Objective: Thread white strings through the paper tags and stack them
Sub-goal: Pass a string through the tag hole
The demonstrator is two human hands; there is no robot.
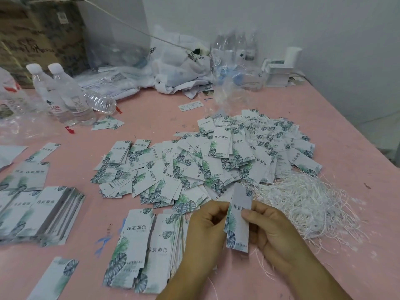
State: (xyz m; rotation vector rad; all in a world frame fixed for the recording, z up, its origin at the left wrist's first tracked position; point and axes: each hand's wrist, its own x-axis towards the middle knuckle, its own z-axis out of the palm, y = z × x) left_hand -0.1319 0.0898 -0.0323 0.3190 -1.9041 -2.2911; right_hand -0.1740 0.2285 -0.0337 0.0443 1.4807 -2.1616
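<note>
Pinched between both hands, one paper tag (238, 221) is held upright just above the pink table (151, 118), near the front edge. Left hand (205, 230) grips its left edge w/ curled fingers; right hand (270, 230) clamps the right edge, thumb on the printed face. Whether a string is already through the hole can't be told; a few white strands trail below the tag.

Head view, rest of scene: a loose tangle of white strings (303, 204) lies just right of the hands, touching the big scattered heap of tags (205, 167) in the table's middle. Strings are seen mixed into the heap's far right part, so some tags there look threaded. Neat stacks (140, 245) sit just left of the left hand, more stacks (43, 213) at the far left. Water bottles (62, 94) and plastic bags (177, 68) are at the back.

Progress, as judged: well underway but far from done. Many strings remain and the heap is large, so lots of threading and stacking is left.
</note>
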